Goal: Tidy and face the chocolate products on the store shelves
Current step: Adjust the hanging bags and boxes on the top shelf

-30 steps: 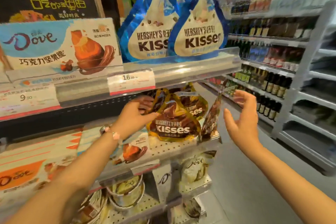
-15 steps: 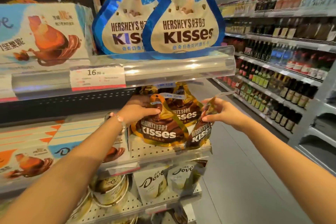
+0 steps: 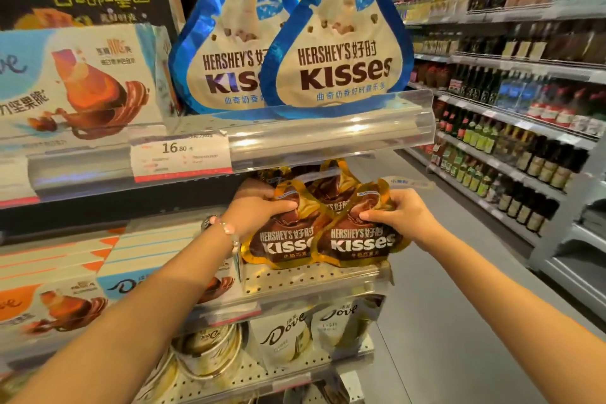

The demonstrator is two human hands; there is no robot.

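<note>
Store shelf [image 3: 314, 282], two upright brown Kisses bags [image 3: 357, 239] facing outward, hand-held

Bare forearms, pale pink beaded bracelet [image 3: 228, 233] at left wrist

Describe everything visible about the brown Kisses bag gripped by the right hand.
The right brown Kisses bag is a glossy, teardrop-shaped foil pouch, brown with gold edging and white HERSHEY'S KISSES lettering facing the camera. It stands roughly upright at the front right end of the perforated shelf, overlapping the left brown Kisses bag. The right hand pinches its upper part, thumb on the front.
</note>
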